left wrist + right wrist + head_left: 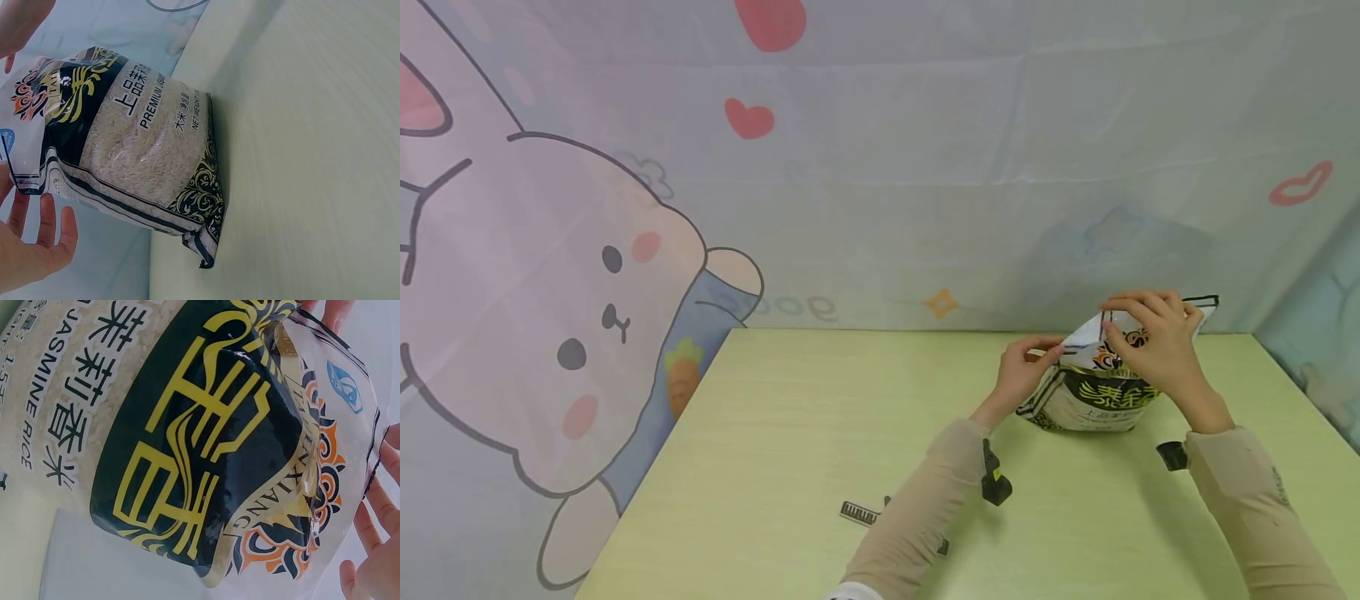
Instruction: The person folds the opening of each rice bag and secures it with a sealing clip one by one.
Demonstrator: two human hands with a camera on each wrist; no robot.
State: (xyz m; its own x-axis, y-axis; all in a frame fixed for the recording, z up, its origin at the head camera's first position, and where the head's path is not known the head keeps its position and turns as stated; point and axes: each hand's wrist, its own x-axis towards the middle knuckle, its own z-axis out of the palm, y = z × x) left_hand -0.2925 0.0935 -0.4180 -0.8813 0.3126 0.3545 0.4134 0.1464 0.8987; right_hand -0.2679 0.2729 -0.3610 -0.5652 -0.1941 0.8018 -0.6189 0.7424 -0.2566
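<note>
Right hand [1153,346]: fingers curled over the top flap of the rice bag [1101,379], pinching it from the front.
Left hand [1024,372]: fingers on the bag's upper left edge; the head view suggests a pinch, the left wrist view shows them fairly straight beside the film.
Rice bag: upright, near the desk's [820,433] far edge, towards its right corner.
Comb [859,512]: by the left sleeve, near the desk's front edge.

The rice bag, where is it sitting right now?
In the head view the rice bag stands on the far right part of the table, near the back wall, with the left hand and right hand at its top.
</note>
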